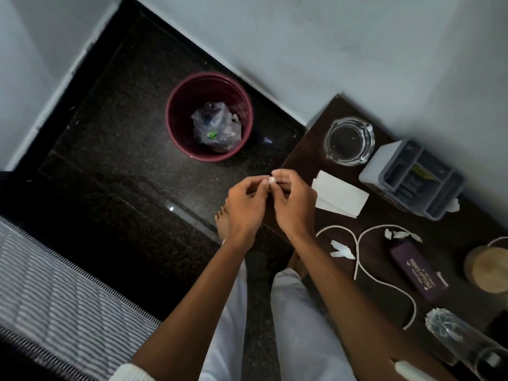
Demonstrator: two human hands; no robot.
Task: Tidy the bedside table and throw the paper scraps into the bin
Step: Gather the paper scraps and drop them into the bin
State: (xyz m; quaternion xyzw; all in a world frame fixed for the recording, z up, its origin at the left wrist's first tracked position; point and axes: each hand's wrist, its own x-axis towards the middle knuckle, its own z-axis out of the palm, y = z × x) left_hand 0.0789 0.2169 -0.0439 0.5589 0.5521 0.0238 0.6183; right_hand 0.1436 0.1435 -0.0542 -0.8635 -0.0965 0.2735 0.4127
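Fingers (286, 176), left hand (243, 206) plus right hand (297, 207), pinch paper scrap (272, 179); bin (178, 111) (maroon) holds plastic bag (217, 129).

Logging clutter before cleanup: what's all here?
Bin: one, maroon, on floor.
Plastic bag: one, clear, inside bin.
Table: one, dark brown, against wall.
Ashtray: one, clear, table's far corner.
Organiser: one, grey, by wall.
Paper sheet: one, white, table edge.
Cable: one, white, looped on table.
Paper scraps: several, white, scattered on table.
Case: one, purple, beside cable.
Bottle: one, clear, table's near end.
Held scrap: one, white, between fingertips.
Left hand, right hand: pinching held scrap.
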